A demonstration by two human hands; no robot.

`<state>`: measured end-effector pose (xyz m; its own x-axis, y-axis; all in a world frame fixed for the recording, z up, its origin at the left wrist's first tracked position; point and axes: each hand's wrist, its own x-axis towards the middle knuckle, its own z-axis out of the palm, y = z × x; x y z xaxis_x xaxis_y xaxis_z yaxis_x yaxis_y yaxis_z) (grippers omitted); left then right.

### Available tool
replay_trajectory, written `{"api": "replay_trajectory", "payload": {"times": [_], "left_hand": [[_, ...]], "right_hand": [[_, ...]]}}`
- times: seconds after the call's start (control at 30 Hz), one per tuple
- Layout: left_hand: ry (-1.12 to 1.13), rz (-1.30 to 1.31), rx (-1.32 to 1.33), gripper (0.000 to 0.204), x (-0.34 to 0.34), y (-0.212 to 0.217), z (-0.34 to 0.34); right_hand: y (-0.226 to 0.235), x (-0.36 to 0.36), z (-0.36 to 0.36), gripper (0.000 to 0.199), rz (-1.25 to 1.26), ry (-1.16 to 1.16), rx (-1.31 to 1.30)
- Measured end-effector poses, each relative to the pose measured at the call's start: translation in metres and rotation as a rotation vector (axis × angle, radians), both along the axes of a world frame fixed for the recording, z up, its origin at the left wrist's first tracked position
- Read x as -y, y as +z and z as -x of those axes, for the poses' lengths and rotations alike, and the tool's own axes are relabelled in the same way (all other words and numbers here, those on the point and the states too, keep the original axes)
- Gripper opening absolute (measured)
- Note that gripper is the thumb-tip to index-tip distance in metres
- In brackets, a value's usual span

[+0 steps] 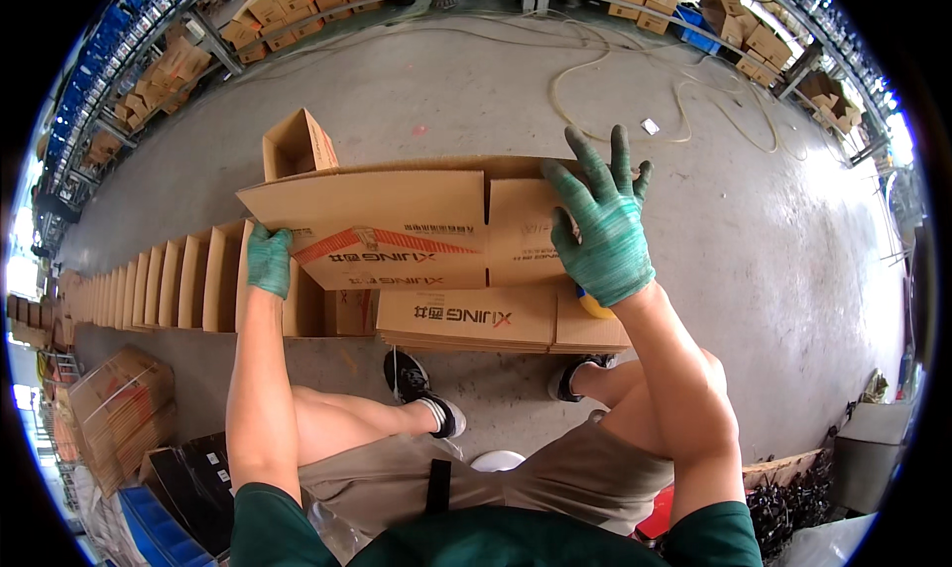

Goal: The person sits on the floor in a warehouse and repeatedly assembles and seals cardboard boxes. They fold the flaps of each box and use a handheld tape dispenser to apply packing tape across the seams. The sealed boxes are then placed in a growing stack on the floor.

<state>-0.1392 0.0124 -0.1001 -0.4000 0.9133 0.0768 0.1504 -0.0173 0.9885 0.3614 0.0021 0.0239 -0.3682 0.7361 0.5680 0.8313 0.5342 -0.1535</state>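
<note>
- While the green-gloved left hand (269, 261) grips the left edge of 1 partly opened corrugated carton (397, 215), the carton spans the space between the 2 hands, in front of the person.
- Its fingers are closed on the cardboard there.
- Over the carton's right end, the green-gloved right hand (602, 225) has its fingers spread wide; how far it presses on the cardboard cannot be told.
- Printing on the carton: bold black lettering, smaller black characters and 1 red roof-shaped band.
- Along the carton's panels, 2 dark slots show.
- Nearer the person lies 1 stack of flat carton blanks (466, 314), its top blank printed in black with a red mark; the sheets are too tight to count.
- Leftward runs 1 row of open cartons (188, 282), more than 10, the far ones merging.
- Beyond the carton stands 1 small open box (297, 149).
- Below the stack, 2 black-and-white shoes (408, 377) rest on the concrete floor (416, 101).
</note>
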Motion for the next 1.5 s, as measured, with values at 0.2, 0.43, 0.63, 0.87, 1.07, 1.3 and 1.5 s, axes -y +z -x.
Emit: {"api": "replay_trajectory", "payload": {"times": [0.2, 0.43, 0.63, 0.87, 1.07, 1.3, 1.5], "left_hand": [[-0.253, -0.048, 0.061, 0.052, 0.015, 0.019, -0.021], [-0.540, -0.091, -0.191, 0.092, 0.039, 0.053, -0.089], [-0.610, -0.193, -0.181, 0.065, 0.022, 0.080, -0.109], [-0.212, 0.065, -0.394, 0.057, -0.004, 0.059, -0.121], [-0.291, -0.040, -0.396, 0.090, -0.005, 0.067, -0.130], [-0.330, -0.064, -0.451, 0.050, 0.000, 0.061, -0.124], [-0.279, 0.036, -0.264, 0.037, -0.005, 0.045, -0.121]], "right_hand": [[0.012, -0.015, -0.007, 0.046, -0.128, 0.308, -0.266], [-0.033, -0.015, 0.005, 0.044, 0.345, 0.379, -0.237], [-0.033, -0.016, -0.001, 0.031, 0.536, 0.349, -0.573], [-0.014, -0.046, -0.007, 0.053, 0.519, -0.137, -1.304], [-0.014, -0.041, -0.024, 0.031, 0.749, 0.054, -1.094], [-0.043, -0.012, -0.007, 0.022, 0.649, 0.055, -0.869], [-0.056, -0.017, -0.007, 0.021, 0.603, 0.106, -0.654]]}}
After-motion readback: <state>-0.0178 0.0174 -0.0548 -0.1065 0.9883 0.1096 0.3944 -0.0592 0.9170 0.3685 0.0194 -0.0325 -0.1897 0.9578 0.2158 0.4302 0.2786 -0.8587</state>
